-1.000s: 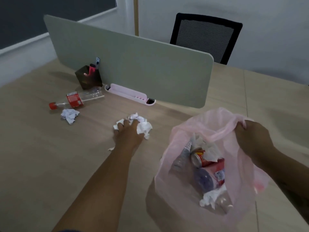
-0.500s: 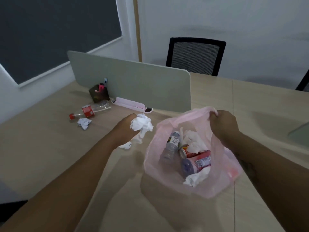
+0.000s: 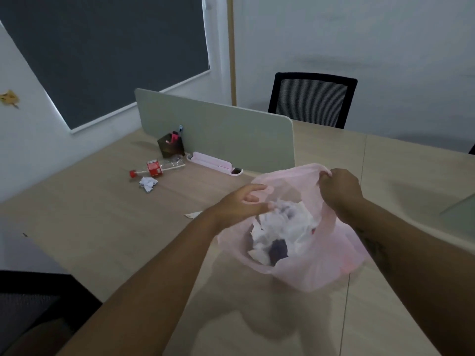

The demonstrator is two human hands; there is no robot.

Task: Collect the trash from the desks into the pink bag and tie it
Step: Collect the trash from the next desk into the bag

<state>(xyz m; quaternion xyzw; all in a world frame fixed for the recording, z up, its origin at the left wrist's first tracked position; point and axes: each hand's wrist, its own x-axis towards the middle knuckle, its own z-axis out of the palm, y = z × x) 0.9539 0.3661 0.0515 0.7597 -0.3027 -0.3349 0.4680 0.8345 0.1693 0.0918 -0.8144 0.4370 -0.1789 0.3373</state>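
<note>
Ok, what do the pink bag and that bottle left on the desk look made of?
The pink bag looks like thin plastic film: translucent, softly creased, faint sheen. The bottle is probably clear plastic: see-through body, red cap and label.

Pink bag (image 3: 321,274) bottom hidden under crumpled tissues (image 3: 290,223); bottle label (image 3: 154,168) unreadable.

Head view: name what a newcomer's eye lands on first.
The pink bag is at centre, stuffed with crumpled white paper, its rim gripped by the right hand while the left hand hovers open at its mouth. Farther left on the desk, a red-labelled bottle and a paper wad lie by the divider.
</note>
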